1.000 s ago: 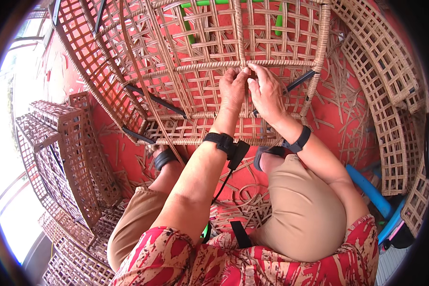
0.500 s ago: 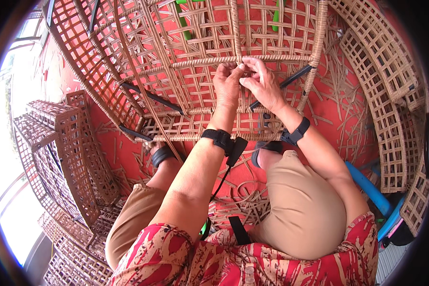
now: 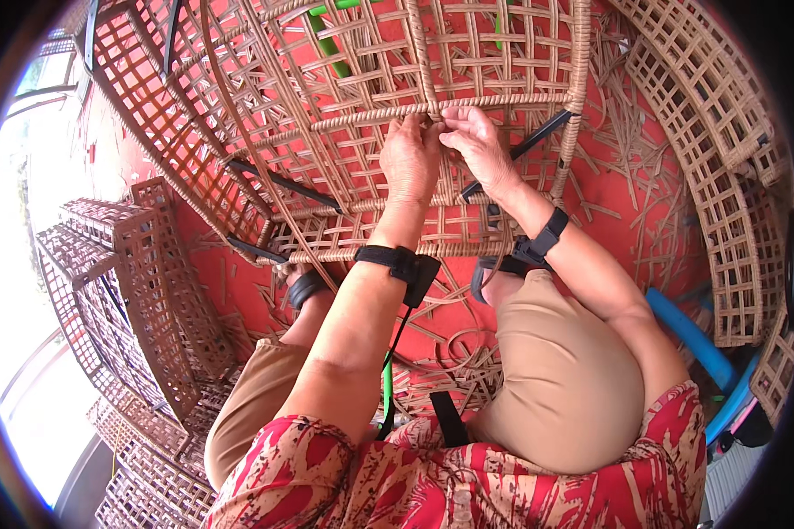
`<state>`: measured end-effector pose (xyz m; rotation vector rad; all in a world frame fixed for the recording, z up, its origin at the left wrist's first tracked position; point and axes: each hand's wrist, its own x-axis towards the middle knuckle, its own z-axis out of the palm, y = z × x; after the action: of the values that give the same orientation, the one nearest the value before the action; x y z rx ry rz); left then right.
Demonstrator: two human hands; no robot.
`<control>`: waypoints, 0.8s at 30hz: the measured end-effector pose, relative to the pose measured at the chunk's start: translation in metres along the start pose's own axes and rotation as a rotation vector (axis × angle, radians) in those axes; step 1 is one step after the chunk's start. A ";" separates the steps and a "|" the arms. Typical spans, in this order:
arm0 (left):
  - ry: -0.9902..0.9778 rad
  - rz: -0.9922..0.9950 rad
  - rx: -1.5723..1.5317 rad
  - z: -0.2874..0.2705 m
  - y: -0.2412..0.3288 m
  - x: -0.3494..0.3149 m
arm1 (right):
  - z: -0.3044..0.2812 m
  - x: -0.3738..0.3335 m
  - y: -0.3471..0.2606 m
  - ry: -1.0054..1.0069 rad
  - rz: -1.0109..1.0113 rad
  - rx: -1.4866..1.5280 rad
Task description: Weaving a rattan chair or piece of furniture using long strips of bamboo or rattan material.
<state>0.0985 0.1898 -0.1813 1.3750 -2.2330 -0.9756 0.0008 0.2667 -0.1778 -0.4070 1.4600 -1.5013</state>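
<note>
A large woven rattan frame (image 3: 362, 132) with an open lattice of tan strips tilts in front of me. My left hand (image 3: 410, 159) is closed at the joint where a wrapped upright meets the wrapped crossbar (image 3: 370, 115). Its fingertips pinch at a short bit of rattan strip there, partly hidden by the fingers. Close on the other side of that joint is my right hand (image 3: 481, 150), thumb and forefinger drawn together, the other fingers loosely curled. Whatever lies between the right fingertips is too small to make out.
Black metal braces (image 3: 543, 134) cross the frame's lower part. Woven panels stand stacked at left (image 3: 137, 300) and right (image 3: 715, 159). Cut strips (image 3: 653, 176) litter the red floor (image 3: 622, 242). Blue tubing (image 3: 692, 339) is by my right thigh.
The frame sits slightly further left in view. My left hand has turned so its back shows more; my right fingers have shifted a little at the same joint.
</note>
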 end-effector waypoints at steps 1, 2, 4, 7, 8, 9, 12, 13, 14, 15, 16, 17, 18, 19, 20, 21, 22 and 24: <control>0.001 0.002 0.002 0.000 0.002 -0.001 | 0.002 0.000 0.005 0.063 0.014 0.002; 0.032 0.014 -0.005 0.000 0.005 -0.002 | 0.002 0.001 0.006 0.098 0.033 0.079; 0.073 0.016 -0.019 -0.001 0.008 -0.003 | 0.003 0.000 0.011 0.124 0.041 0.148; 0.000 -0.001 0.084 -0.011 0.006 0.000 | 0.006 -0.001 0.013 0.148 0.052 0.181; -0.060 0.052 0.144 -0.015 0.005 0.001 | 0.007 0.001 0.012 0.167 0.042 0.142; -0.061 0.051 0.143 -0.017 0.002 -0.001 | 0.008 0.002 0.012 0.185 0.033 0.103; -0.344 0.232 0.312 -0.037 0.004 -0.027 | 0.022 0.001 0.002 0.201 -0.042 -0.400; -0.458 0.280 0.298 -0.047 0.011 -0.040 | 0.024 0.003 0.004 0.197 -0.035 -0.391; -0.586 0.365 0.313 -0.053 0.027 -0.051 | 0.018 0.004 0.002 0.194 -0.065 -0.623; -0.720 0.387 0.253 -0.065 0.048 -0.058 | 0.011 0.007 -0.003 0.190 -0.101 -0.853; -0.872 0.437 0.211 -0.070 0.052 -0.068 | 0.011 0.009 0.002 0.198 -0.114 -0.892; -0.870 0.433 0.217 -0.084 0.062 -0.069 | 0.012 0.009 0.003 0.194 -0.117 -0.887; -1.186 0.405 -0.066 -0.099 0.077 -0.066 | 0.010 0.009 0.004 0.181 -0.190 -0.886; -1.488 0.365 -0.368 -0.107 0.084 -0.064 | 0.007 0.009 0.005 0.170 -0.263 -0.886; -1.488 0.363 -0.371 -0.108 0.080 -0.063 | 0.005 0.010 0.007 0.167 -0.261 -0.887; -1.475 0.158 -0.478 -0.105 0.074 -0.061 | 0.003 0.011 0.009 0.157 -0.273 -0.908; -1.452 -0.047 -0.582 -0.101 0.067 -0.057 | 0.001 0.011 0.011 0.148 -0.284 -0.930; -1.051 -0.176 -0.401 -0.073 0.035 -0.037 | 0.001 0.009 0.018 0.166 -0.322 -0.918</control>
<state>0.1371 0.2054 -0.1030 0.9650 -2.2933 -2.4789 0.0042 0.2623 -0.1977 -1.1224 2.2591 -1.0198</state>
